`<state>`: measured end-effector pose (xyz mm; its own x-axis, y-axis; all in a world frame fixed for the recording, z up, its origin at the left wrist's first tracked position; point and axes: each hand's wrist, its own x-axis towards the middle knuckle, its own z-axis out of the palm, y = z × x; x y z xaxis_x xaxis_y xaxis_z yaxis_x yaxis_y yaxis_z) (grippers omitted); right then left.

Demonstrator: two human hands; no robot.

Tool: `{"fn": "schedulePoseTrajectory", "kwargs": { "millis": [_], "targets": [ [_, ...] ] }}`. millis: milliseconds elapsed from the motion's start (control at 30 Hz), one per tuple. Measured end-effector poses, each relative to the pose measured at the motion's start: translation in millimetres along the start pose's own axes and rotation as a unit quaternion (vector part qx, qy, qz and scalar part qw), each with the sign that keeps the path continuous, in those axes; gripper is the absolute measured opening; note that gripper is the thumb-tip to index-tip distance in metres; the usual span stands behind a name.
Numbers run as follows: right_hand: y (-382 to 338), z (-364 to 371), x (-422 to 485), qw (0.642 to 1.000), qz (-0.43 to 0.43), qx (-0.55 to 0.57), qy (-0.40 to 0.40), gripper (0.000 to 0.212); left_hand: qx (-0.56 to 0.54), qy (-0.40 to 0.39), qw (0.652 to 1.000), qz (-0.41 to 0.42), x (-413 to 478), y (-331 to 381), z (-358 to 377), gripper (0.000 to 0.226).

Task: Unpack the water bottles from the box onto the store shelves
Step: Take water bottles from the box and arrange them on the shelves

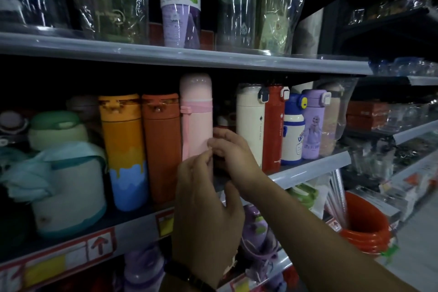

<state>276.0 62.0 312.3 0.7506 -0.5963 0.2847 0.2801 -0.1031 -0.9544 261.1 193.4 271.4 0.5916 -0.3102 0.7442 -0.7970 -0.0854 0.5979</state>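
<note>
A tall pink bottle (pixel 196 114) with a pink strap stands upright on the middle shelf (pixel 308 169), between a red-brown bottle (pixel 161 147) and a gap. My left hand (pixel 203 208) covers its lower front, fingers curled against it. My right hand (pixel 230 149) touches the bottle's right side with its fingertips, low down. An orange and blue bottle (pixel 124 149) stands further left. No box is in view.
Right of the gap stand a cream bottle (pixel 250 123), a red bottle (pixel 272 128), a white and blue one (pixel 292 128) and a purple one (pixel 312 123). Wrapped bottles fill the upper shelf (pixel 189 57). An orange bucket (pixel 365 223) sits lower right.
</note>
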Motion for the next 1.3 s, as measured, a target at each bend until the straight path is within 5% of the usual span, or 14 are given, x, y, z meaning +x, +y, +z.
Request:
{"fn": "schedulePoseTrajectory", "kwargs": {
  "millis": [100, 767, 1200, 1300],
  "targets": [
    [4.0, 5.1, 4.8, 0.998, 0.002, 0.051, -0.027, 0.021, 0.005, -0.005, 1.000, 0.009, -3.7, -1.0, -3.8, 0.066],
    [0.7, 1.2, -21.8, 0.990, -0.055, -0.127, 0.040, 0.022, 0.002, -0.098, 0.994, -0.043, -12.3, -20.3, 9.0, 0.094],
    [0.5, -0.8, -33.7, 0.964, -0.073, -0.224, 0.125, 0.023, -0.029, -0.132, 0.987, -0.087, -3.2, -35.3, 7.9, 0.088],
    [1.5, 1.4, -37.1, 0.957, -0.055, -0.248, 0.140, 0.040, -0.021, -0.126, 0.989, -0.073, -2.8, -37.7, 10.6, 0.084]
  ]
}}
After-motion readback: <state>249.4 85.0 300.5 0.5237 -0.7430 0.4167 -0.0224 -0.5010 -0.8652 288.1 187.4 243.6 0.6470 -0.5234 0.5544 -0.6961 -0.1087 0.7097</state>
